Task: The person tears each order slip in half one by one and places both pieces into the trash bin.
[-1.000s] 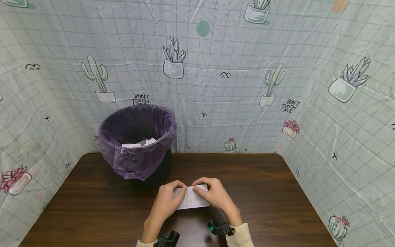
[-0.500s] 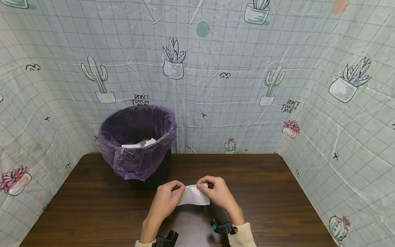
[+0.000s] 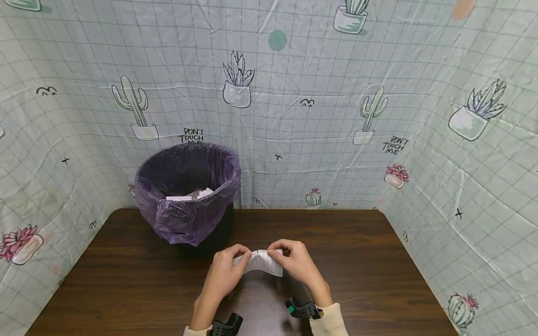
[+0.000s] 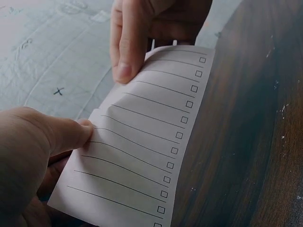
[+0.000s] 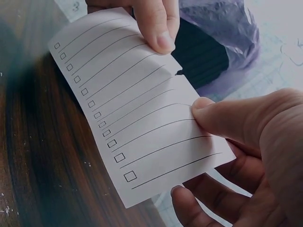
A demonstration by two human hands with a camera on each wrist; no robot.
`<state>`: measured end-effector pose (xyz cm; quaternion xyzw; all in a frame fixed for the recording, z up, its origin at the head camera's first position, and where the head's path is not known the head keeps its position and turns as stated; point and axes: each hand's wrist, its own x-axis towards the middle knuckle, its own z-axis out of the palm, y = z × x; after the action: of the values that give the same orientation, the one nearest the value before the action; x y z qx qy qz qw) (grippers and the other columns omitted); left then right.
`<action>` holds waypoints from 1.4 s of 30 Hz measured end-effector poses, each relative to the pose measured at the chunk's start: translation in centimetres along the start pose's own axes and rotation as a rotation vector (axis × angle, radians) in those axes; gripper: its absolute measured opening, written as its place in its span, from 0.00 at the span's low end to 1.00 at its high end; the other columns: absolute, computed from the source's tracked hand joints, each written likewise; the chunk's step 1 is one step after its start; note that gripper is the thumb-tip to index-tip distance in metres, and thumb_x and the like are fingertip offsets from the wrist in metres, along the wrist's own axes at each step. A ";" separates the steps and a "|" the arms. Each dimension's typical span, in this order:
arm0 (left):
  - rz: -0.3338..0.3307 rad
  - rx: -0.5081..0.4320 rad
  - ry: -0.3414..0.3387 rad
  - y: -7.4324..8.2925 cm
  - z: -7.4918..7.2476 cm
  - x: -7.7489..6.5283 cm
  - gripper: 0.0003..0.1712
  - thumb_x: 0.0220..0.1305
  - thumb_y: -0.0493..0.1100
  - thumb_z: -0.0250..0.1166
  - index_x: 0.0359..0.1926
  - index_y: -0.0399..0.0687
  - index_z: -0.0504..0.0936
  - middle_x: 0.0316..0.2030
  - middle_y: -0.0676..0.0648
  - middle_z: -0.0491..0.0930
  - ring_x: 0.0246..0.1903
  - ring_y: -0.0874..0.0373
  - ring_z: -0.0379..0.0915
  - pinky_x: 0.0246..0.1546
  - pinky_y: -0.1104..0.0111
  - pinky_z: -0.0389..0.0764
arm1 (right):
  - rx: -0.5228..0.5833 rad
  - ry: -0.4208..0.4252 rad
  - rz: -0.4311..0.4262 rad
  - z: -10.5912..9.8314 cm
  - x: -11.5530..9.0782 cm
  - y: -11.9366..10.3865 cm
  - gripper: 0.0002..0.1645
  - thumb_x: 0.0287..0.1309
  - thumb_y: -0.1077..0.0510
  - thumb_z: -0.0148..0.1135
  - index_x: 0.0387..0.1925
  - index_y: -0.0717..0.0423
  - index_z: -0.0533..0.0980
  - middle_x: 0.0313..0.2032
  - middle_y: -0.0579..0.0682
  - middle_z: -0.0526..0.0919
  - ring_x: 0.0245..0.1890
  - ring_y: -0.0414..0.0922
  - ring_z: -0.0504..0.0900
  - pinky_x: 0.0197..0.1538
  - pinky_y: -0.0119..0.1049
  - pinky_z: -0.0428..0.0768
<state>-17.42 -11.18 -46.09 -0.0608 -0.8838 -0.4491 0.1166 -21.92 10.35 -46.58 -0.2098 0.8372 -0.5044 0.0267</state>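
A white paper checklist (image 3: 264, 262) with ruled lines and a row of small boxes is held up over the table, bowed in the middle. My left hand (image 3: 229, 268) pinches its far edge left of the middle, thumb on the near face. On the other side my right hand (image 3: 296, 261) pinches the same edge between thumb and fingers. Between the two thumbs a short tear in the paper (image 5: 161, 94) opens at that edge, plain in the right wrist view. The left wrist view has the paper (image 4: 137, 123) curving, its boxes along the side away from the hands.
Behind and left of the hands stands a black bin with a purple liner (image 3: 185, 224). White paper pieces (image 3: 178, 198) lie inside it. A dark brown wooden table (image 3: 357, 261) spreads beneath, with a cactus-print cloth (image 3: 277, 121) hung around its back and sides.
The paper has gone from nearly flat to bowed, and a small tear shows at its far edge. My right hand has shifted slightly right, away from the left.
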 end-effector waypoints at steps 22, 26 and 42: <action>0.047 -0.076 -0.021 -0.5 0.0 -0.1 0.09 0.59 0.35 0.74 0.41 0.45 0.88 0.33 0.52 0.86 0.34 0.63 0.80 0.37 0.69 0.82 | 0.007 0.103 0.041 0.0 0.0 0.2 0.03 0.65 0.60 0.69 0.36 0.55 0.86 0.33 0.50 0.89 0.27 0.36 0.78 0.31 0.29 0.76; 0.052 -0.043 -0.002 -0.5 -0.1 0.0 0.07 0.61 0.34 0.73 0.41 0.45 0.88 0.35 0.51 0.86 0.35 0.61 0.80 0.37 0.69 0.81 | -0.010 0.077 0.050 -0.3 0.0 0.3 0.02 0.64 0.61 0.70 0.38 0.55 0.86 0.34 0.50 0.89 0.30 0.37 0.81 0.34 0.29 0.79; 0.068 0.007 0.049 -0.9 -0.6 0.0 0.03 0.64 0.39 0.72 0.35 0.44 0.88 0.34 0.51 0.86 0.37 0.59 0.83 0.41 0.65 0.83 | -0.076 0.092 0.062 -0.2 -0.1 0.6 0.06 0.65 0.58 0.70 0.34 0.56 0.85 0.30 0.44 0.87 0.32 0.38 0.83 0.39 0.31 0.81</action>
<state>-17.54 -12.18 -46.40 -0.0795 -0.8797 -0.4430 0.1535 -22.12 10.83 -47.03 -0.1613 0.8622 -0.4802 -0.0041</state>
